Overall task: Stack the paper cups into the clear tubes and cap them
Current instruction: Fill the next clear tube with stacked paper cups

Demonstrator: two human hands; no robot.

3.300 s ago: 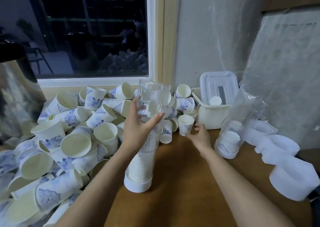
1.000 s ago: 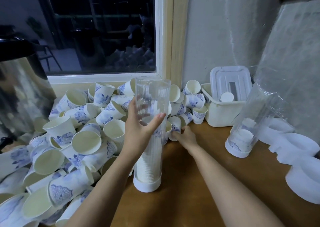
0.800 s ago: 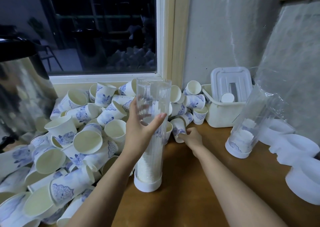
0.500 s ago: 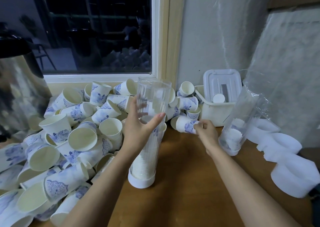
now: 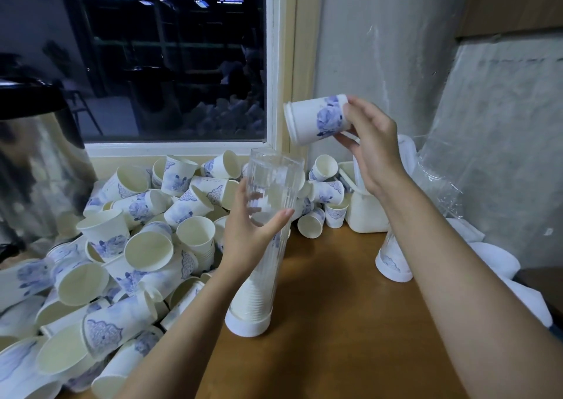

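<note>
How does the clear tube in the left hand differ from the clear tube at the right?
The left hand grips the held tube; no hand touches the right tube. The held tube holds a tall stack of cups; the right tube shows only a printed cup at its bottom, and the right forearm hides much of it. Both are clear, stand on the table and have a white bottom cap.

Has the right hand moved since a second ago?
Yes. The right hand, holding a paper cup, rose from beside the white bin to beside the window frame, above the clear tube's mouth.
</note>
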